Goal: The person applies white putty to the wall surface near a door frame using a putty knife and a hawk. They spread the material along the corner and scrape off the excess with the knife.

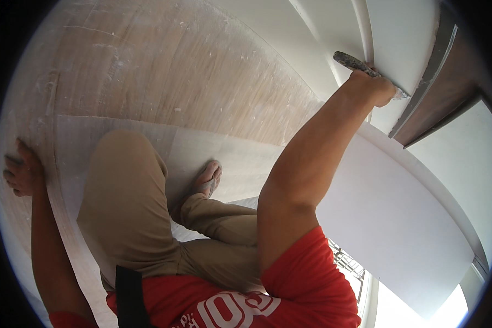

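My right hand (pixel 374 89) is stretched out to the upper right, its fingers closed around a putty knife (pixel 349 59). The knife's dark, stained handle sticks out behind the hand. Its pale blade tip lies at or close to the white wall (pixel 402 46), beside a grey-edged brown frame (pixel 440 82); whether it touches cannot be made out. Much of the blade is hidden by the fingers. On the far left, my left hand (pixel 24 170) lies on the dusty wood-look floor (pixel 164 71) with its fingers spread and nothing in them.
My bent knee (pixel 128 180) and sandalled foot (pixel 209 177) are between my arms. Under them lies a paler strip of floor (pixel 229 156). Raised moulding (pixel 362 27) runs along the wall. A large white panel (pixel 388 213) stands at right, with a metal grille (pixel 347 262) below it.
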A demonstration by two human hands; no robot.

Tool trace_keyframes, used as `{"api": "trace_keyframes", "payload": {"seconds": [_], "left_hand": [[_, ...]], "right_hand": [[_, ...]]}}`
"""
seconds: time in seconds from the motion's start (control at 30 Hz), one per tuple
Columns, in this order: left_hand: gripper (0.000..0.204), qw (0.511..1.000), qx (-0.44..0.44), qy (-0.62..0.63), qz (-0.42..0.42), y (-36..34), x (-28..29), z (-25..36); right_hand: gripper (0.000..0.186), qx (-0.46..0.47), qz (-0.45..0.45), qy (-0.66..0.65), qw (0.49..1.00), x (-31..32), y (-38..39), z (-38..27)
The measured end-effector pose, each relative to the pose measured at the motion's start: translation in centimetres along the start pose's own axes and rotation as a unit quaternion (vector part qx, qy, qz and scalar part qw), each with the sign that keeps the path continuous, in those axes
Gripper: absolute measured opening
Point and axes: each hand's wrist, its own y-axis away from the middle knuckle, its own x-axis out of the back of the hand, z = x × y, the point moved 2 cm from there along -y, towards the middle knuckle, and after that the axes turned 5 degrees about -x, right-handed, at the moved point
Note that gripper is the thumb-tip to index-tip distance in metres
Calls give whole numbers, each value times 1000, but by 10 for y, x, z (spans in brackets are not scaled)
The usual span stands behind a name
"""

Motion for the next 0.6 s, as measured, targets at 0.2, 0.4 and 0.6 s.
{"api": "trace_keyframes", "payload": {"seconds": [0.2,0.4,0.6], "left_hand": [[85,1000,6,4,-6,0,-2,-3],[86,999,6,42,7,1,14,11],[85,999,-4,38,23,2,18,13]], "right_hand": [[75,9,5,9,1000,-4,4,-3],[75,17,10,16,1000,-5,7,-5],[75,20,19,22,999,-7,12,-2]]}}
